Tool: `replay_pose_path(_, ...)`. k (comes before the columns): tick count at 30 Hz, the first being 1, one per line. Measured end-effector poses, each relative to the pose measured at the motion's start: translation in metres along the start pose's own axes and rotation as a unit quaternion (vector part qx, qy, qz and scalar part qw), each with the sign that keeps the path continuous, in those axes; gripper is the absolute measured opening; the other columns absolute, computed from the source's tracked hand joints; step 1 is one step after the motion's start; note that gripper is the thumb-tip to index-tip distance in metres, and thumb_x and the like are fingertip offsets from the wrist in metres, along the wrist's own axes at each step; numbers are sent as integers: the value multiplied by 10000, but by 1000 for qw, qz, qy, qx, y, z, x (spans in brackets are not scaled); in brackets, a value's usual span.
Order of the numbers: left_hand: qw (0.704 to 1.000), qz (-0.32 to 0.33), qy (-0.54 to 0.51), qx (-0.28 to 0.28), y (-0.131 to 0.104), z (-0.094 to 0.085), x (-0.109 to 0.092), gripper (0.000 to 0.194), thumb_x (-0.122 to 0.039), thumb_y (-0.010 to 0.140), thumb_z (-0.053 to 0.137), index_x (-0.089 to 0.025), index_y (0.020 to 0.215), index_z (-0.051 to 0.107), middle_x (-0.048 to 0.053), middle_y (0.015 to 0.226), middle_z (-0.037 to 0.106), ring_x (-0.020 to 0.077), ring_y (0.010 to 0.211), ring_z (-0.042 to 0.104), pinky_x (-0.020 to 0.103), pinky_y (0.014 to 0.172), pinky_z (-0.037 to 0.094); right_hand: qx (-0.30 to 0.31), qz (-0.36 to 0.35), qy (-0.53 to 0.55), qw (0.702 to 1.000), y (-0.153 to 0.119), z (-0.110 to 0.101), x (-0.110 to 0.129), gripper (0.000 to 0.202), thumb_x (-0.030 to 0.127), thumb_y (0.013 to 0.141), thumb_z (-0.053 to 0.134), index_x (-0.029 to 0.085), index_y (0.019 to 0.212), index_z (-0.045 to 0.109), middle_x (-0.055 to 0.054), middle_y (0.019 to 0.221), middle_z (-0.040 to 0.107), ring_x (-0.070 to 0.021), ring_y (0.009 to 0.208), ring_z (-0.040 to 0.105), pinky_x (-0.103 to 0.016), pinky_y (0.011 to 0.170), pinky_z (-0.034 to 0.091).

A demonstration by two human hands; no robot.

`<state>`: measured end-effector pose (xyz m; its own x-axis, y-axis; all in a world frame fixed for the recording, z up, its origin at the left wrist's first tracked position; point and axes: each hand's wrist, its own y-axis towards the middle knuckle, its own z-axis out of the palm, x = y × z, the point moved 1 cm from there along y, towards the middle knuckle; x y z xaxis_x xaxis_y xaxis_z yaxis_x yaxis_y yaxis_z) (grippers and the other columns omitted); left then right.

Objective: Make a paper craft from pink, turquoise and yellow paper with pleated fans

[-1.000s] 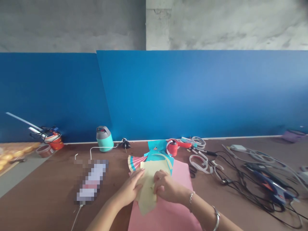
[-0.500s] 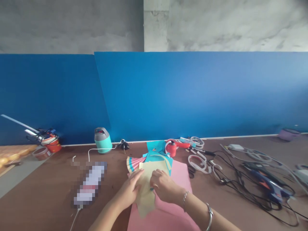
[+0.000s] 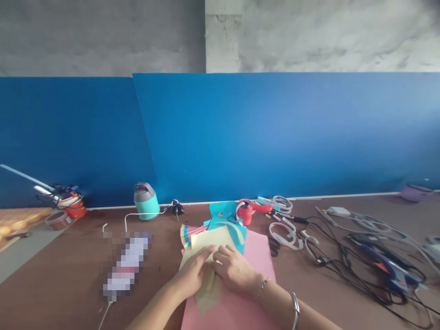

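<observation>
Brown counter [image 3: 68, 275] runs along blue partition [image 3: 275, 137], grey concrete wall [image 3: 103, 36] with pillar [image 3: 222, 43] behind, partition and wall lit brighter toward right.

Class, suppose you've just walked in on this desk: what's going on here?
A person is working with yellow paper, both hands on it close together: the left hand to one side, the right hand curled beside it. Whether either is pinching the paper isn't clear. The yellow paper lies partly over a larger pink sheet, with blue paper just beyond and a striped, pleated piece at its far left.
</observation>
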<state>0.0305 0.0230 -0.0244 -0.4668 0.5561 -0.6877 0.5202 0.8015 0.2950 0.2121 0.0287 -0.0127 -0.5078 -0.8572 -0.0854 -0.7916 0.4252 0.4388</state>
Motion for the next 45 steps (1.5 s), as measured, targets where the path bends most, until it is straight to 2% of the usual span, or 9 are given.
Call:
replay_pose_path(5, 1000, -9, 22, 20, -5, 1, 6, 578, -37, 831, 324, -237, 1372, 369, 51, 1420, 425, 170, 1303, 389, 371, 1097, 328, -8, -34, 11, 999, -3, 2, -2, 258, 100, 906, 367, 158, 773, 580, -38, 724, 555, -156, 677, 429, -292, 595, 336)
replay_pose_path(11, 999, -23, 22, 25, -4, -1, 1, 511, -98, 877, 322, -237, 1365, 381, 52, 1419, 427, 172, 1305, 386, 370, 1097, 325, 25, -26, 51, 998, -7, -16, -3, 289, 120, 913, 373, 170, 726, 588, -42, 689, 590, -168, 728, 463, -306, 631, 342)
replay_pose_path(20, 998, -58, 6, 26, -2, -4, -4, 493, -143, 887, 358, -284, 1356, 411, 15, 1409, 445, 186, 1297, 400, 369, 1095, 325, 21, 79, 249, 965, -37, -39, -12, 308, 74, 814, 419, 230, 898, 670, -39, 879, 686, -161, 839, 564, -299, 762, 443)
replay_pose_path(25, 998, -57, -2, 23, -1, -6, -2, 497, -128, 874, 370, -287, 1341, 433, 12, 1392, 467, 179, 1282, 421, 350, 1087, 338, 7, 161, 231, 959, -30, -33, -22, 520, 16, 770, 369, 210, 1231, 511, -88, 1181, 564, -187, 1062, 513, -326, 874, 443)
replay_pose_path(27, 998, -60, -2, 23, -1, -7, -2, 506, -116, 863, 379, -284, 1336, 439, 15, 1381, 480, 179, 1274, 433, 349, 1084, 343, 45, 160, 200, 966, -23, -30, -22, 456, 42, 792, 376, 205, 1189, 530, -85, 1102, 573, -193, 1006, 518, -326, 842, 449)
replay_pose_path(30, 998, -68, 5, 18, 1, -9, -4, 552, -77, 827, 392, -283, 1337, 440, 17, 1376, 487, 187, 1273, 434, 373, 1091, 329, 96, 137, 157, 973, -13, -28, -19, 262, 110, 848, 384, 194, 945, 613, -56, 896, 576, -175, 844, 529, -286, 732, 448)
replay_pose_path(33, 998, -68, 13, 12, 7, -8, -8, 558, -72, 834, 370, -276, 1351, 424, 26, 1389, 470, 191, 1287, 415, 394, 1096, 320, 121, 118, 109, 980, -5, -24, -12, 209, 115, 842, 414, 184, 812, 608, -45, 856, 580, -163, 795, 532, -265, 687, 425)
replay_pose_path(40, 996, -30, 53, 63, 30, 6, -5, 549, -65, 810, 397, -224, 1333, 444, 55, 1399, 456, 183, 1297, 395, 412, 1099, 321, 111, 35, 31, 993, 4, -16, 0, 150, 112, 816, 444, 162, 802, 585, -58, 834, 626, -165, 698, 536, -279, 600, 397)
replay_pose_path(45, 994, -33, 82, 70, 31, 6, -8, 568, -28, 804, 333, -209, 1328, 455, 59, 1393, 463, 172, 1305, 379, 420, 1102, 308, 66, 43, 99, 992, -10, -20, -4, 194, 82, 800, 444, 174, 778, 614, -56, 813, 663, -176, 755, 559, -288, 655, 427)
